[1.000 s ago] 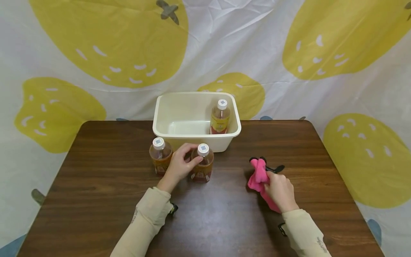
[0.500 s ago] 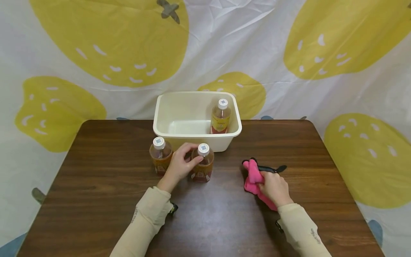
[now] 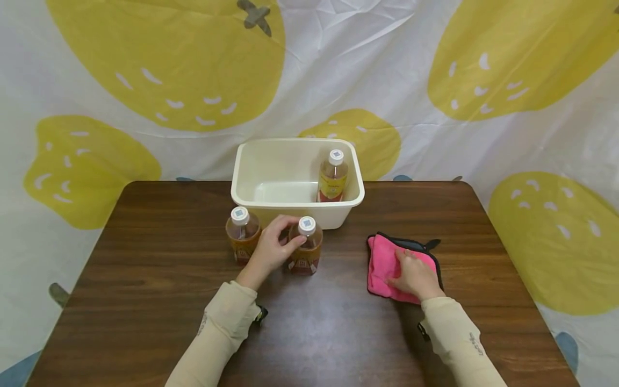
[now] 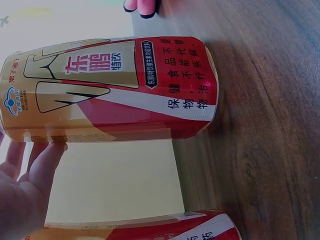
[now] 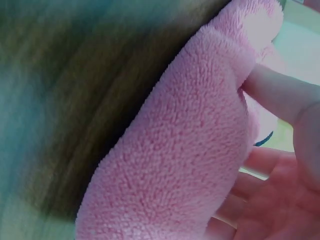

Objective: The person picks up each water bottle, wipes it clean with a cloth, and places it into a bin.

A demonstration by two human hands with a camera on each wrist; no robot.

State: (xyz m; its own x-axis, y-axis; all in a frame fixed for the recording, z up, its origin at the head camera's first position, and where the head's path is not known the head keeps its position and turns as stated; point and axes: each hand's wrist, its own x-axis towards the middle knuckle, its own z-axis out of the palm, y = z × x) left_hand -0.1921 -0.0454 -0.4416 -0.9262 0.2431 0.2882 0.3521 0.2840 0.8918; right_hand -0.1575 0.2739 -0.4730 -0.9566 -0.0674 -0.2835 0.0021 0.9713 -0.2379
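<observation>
My left hand grips the upper part of a drink bottle with a white cap, standing on the table before the basin. The left wrist view shows this bottle sideways, with a gold and red label. A matching bottle stands to its left, partly behind the hand. On the right, a pink cloth with dark edging lies spread out, grey underside showing at its back edge. My right hand rests on it, thumb and fingers apart; the right wrist view shows the cloth's raised fold beside them.
A cream plastic basin stands at the back of the brown wooden table. Inside it, on the right, is another bottle with a yellow and red label. A white curtain with yellow fruit prints hangs behind the table.
The pink cloth, bunched in the right hand before, now lies unfolded flat with that hand on top. The right hand first shifted slightly left. The left hand and the bottles stay put.
</observation>
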